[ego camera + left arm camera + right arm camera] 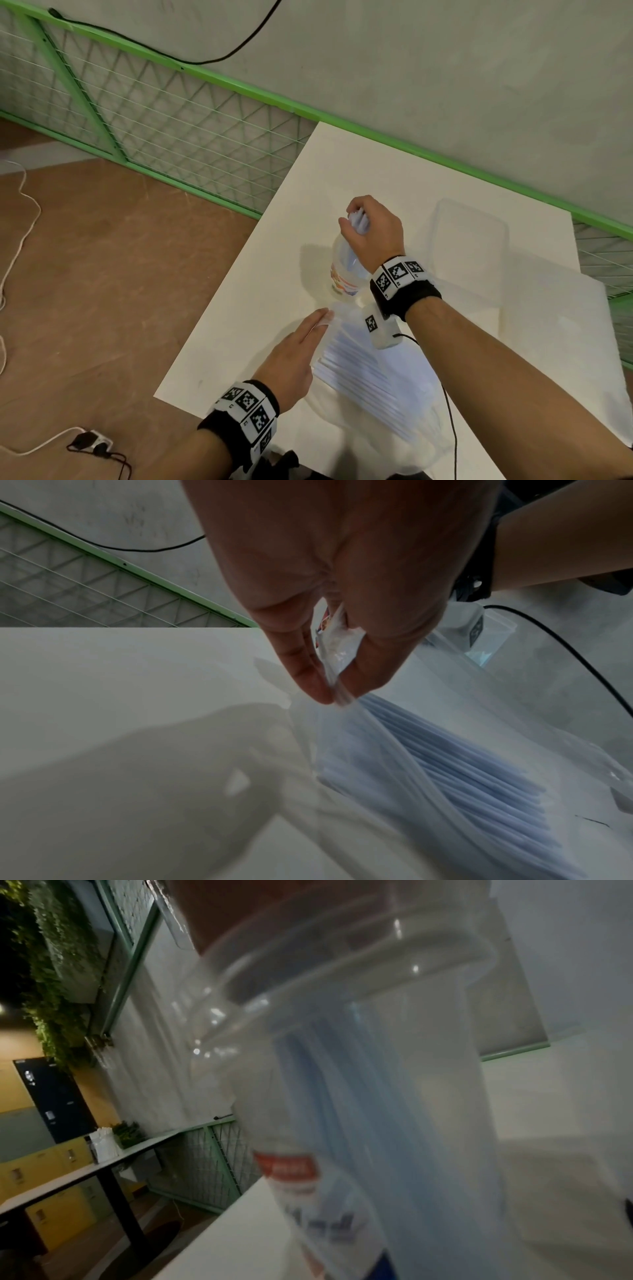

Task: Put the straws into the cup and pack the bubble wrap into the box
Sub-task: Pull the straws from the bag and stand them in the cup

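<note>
On the white table [239, 325] beside the green mesh railing [171, 113], the clear box [471, 240] is faint and the right wrist view is blurred. The right hand [373, 229] grips a bunch of straws [359, 221], their lower ends in the clear cup [342, 270] below it. The left hand [291, 356], fingers nearly straight, pinches the edge of the plastic bag [342, 653], seemingly its opening, holding the other straws.
</note>
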Tool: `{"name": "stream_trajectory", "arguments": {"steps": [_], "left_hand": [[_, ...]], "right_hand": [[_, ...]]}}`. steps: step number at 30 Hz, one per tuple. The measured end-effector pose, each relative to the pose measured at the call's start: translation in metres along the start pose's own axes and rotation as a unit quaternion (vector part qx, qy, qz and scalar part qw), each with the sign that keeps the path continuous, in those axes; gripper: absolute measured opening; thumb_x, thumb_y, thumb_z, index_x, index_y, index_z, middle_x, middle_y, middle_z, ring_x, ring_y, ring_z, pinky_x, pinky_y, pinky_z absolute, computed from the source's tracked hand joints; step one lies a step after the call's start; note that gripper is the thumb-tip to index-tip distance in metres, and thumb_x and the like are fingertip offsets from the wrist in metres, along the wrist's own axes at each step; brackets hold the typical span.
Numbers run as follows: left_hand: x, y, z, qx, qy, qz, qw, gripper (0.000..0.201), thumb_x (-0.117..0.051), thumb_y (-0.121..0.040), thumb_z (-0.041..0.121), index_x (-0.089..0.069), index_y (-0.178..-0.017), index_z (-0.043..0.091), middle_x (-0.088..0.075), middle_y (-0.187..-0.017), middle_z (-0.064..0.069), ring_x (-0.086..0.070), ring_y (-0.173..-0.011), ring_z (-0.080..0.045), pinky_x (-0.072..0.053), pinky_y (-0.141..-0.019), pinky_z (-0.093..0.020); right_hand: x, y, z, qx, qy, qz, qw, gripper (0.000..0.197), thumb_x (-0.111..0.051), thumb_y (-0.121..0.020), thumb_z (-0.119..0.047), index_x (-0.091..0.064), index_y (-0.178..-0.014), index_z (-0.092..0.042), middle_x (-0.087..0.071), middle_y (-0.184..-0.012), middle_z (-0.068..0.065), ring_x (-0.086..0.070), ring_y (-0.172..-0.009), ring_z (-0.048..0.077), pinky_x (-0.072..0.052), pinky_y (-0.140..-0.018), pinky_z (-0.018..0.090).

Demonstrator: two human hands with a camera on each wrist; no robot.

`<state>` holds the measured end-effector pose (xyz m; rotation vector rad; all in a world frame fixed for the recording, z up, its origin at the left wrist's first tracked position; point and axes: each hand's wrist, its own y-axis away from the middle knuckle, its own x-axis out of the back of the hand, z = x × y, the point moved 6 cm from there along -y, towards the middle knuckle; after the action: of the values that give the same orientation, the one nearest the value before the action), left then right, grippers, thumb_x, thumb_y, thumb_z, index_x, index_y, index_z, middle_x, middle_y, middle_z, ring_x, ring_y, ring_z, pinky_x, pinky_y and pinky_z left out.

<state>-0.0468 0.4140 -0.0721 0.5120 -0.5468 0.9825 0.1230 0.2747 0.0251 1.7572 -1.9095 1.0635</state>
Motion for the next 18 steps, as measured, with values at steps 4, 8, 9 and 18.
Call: {"name": "stream_trajectory", "arguments": {"steps": [4,8,9,18], "left_hand": [[0.000,-0.001,-0.002,0.003,0.007,0.003,1.000,0.094,-0.047,-0.081,-0.010,-0.009,-0.156,0.031,0.001,-0.160,0.023,-0.024,-0.143,-0.001,-0.025,-0.101,-0.003],[-0.003,-0.003,-0.002,0.001,0.016,-0.001,1.000,0.095,-0.048,-0.079,-0.011,-0.010,-0.156,0.031,0.000,-0.160,0.024,-0.030,-0.140,-0.006,-0.037,-0.104,-0.014],[-0.003,-0.003,-0.003,0.002,0.017,-0.002,1.000,0.095,-0.048,-0.079,-0.011,-0.010,-0.156,0.031,0.000,-0.160,0.024,-0.032,-0.139,-0.006,-0.039,-0.104,-0.017],[0.000,-0.004,-0.001,0.009,0.011,-0.001,1.000,0.093,-0.048,-0.081,-0.011,-0.010,-0.156,0.030,0.000,-0.160,0.023,-0.032,-0.138,-0.004,-0.034,-0.101,-0.010]], "right_hand": [[0.020,-0.007,0.004,-0.065,-0.072,0.100,0.990,0.015,-0.068,-0.086,-0.019,-0.060,-0.097,-0.016,-0.060,-0.084,-0.008,-0.056,-0.076,0.012,-0.044,-0.070,0.021],[0.008,-0.008,0.023,-0.126,0.008,0.008,0.992,0.010,-0.064,-0.090,-0.024,-0.067,-0.099,-0.019,-0.065,-0.102,0.000,-0.059,-0.097,0.022,-0.045,-0.084,0.030],[0.006,-0.007,0.024,-0.111,0.041,-0.008,0.993,0.015,-0.064,-0.091,-0.026,-0.067,-0.104,-0.020,-0.063,-0.111,0.003,-0.057,-0.104,0.024,-0.044,-0.087,0.033],[0.000,0.001,0.011,0.051,0.173,-0.021,0.983,0.025,-0.062,-0.093,-0.036,-0.066,-0.091,-0.012,-0.066,-0.088,0.006,-0.056,-0.084,0.029,-0.047,-0.068,0.037]]}}
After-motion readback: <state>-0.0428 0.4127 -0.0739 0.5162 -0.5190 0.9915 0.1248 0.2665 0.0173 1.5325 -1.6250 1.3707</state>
